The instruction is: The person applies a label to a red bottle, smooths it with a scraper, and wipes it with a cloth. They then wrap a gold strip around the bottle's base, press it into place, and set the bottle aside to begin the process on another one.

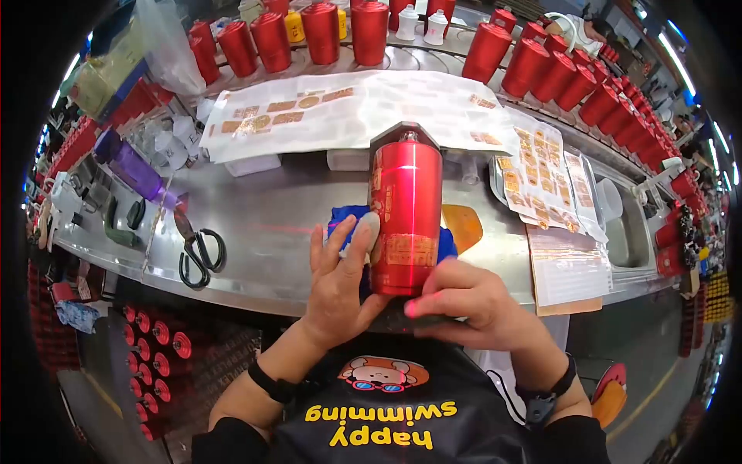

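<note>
Red canister, left hand at side

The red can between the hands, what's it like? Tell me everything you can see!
The red can is round and long, shiny like metal, with gold patterns low on its front and along its left side. Bright streaks of light cross it. One end points toward the person, the other toward a dark angular piece; whether it lies flat or tilts is unclear. Blue cloth shows behind it. The left hand and right hand are close around its near end.
</note>
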Demonstrator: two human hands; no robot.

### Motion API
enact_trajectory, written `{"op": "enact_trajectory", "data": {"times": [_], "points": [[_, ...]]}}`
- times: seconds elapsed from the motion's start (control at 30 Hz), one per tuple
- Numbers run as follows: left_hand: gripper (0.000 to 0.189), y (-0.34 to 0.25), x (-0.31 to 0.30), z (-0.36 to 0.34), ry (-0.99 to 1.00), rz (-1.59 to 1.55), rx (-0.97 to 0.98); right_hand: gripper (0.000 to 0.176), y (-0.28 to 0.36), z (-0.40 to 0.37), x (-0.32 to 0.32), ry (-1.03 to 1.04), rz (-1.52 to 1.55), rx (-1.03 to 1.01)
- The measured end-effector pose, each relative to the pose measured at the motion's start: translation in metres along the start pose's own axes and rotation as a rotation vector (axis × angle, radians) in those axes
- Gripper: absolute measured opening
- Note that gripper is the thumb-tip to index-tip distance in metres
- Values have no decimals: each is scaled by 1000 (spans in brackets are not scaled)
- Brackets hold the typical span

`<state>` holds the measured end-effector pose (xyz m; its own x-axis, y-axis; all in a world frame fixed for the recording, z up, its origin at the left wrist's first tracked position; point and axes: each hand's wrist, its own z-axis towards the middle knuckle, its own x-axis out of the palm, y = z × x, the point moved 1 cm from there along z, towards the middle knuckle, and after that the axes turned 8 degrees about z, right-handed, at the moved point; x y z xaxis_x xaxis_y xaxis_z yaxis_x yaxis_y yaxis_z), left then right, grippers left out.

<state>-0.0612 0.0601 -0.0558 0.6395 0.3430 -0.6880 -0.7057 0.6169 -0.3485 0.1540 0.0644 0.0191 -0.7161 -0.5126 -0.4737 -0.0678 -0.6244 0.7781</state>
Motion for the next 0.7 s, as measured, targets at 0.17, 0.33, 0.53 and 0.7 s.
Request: {"op": "enact_trajectory", "data": {"times": [0.17,0.33,0.53,0.7], "points": [[86,3,3,-6,-13,-4,7,36,-36,-4,-2,-505,-435,5],[89,4,8,-7,-24,-82,-20,35,-5,-12,-6,-163,84,116],[93,1,-10,9,19,32,70,27,-1,-7,3,-163,-102,75],[78,-5,-5,7,-26,76,159,15,-31,1,-13,-546,-66,359]]}}
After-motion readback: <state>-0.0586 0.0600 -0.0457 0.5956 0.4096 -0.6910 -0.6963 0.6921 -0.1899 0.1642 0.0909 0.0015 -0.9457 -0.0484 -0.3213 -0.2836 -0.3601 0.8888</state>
